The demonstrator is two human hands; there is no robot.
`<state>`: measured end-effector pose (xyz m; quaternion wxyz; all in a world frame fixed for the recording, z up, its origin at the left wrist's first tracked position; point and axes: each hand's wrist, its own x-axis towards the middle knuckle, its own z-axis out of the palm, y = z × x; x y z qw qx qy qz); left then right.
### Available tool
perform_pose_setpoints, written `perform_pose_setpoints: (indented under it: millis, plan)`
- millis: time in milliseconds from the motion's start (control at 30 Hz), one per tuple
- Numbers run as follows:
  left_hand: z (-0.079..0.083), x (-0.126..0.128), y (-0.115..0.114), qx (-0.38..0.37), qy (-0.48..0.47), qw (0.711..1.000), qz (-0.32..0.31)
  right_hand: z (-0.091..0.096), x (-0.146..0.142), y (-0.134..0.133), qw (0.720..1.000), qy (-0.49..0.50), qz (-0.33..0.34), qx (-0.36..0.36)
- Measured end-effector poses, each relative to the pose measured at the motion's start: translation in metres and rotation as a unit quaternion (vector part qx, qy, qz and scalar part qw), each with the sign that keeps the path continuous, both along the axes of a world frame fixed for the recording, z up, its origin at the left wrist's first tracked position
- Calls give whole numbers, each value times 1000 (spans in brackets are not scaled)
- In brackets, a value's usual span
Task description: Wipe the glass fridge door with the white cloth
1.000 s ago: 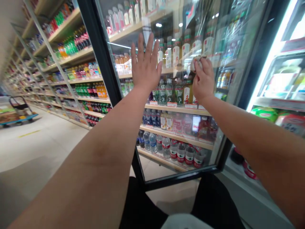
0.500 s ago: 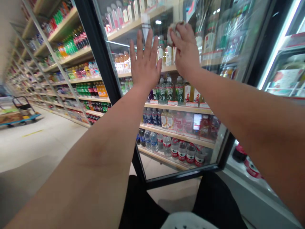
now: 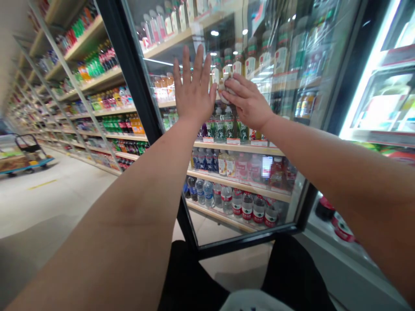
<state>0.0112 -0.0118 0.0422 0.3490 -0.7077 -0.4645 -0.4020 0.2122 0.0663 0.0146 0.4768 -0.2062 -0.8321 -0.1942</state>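
An open glass cooler door (image 3: 285, 142) with a black frame stands in front of me, and drink shelves show through it. My left hand (image 3: 193, 88) lies flat against the glass, fingers stretched upward. My right hand (image 3: 248, 103) presses a small crumpled white cloth (image 3: 224, 86) onto the glass right beside the left hand's thumb. The fingers are closed over the cloth, which is mostly hidden under them.
Long shelves of bottled drinks (image 3: 97, 99) run down the aisle on the left. A blue flat trolley (image 3: 22, 157) stands far left on the pale floor. The lit cooler interior (image 3: 379, 108) is at the right. My dark-trousered legs are below the door.
My right hand with the cloth swept across the glass from the right, up high, then down and left until it sits beside my left hand. The left hand stayed put.
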Motion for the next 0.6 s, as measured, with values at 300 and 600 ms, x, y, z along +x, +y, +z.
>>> perform_pose_setpoints:
  millis: [300, 600]
  plan:
    - [-1, 3, 0, -30, -23, 999, -26, 27, -19, 15, 991, 36, -10, 130]
    - [-2, 5, 4, -20, -28, 999, -38, 92, 1, 47, 978, 129, -126, 106]
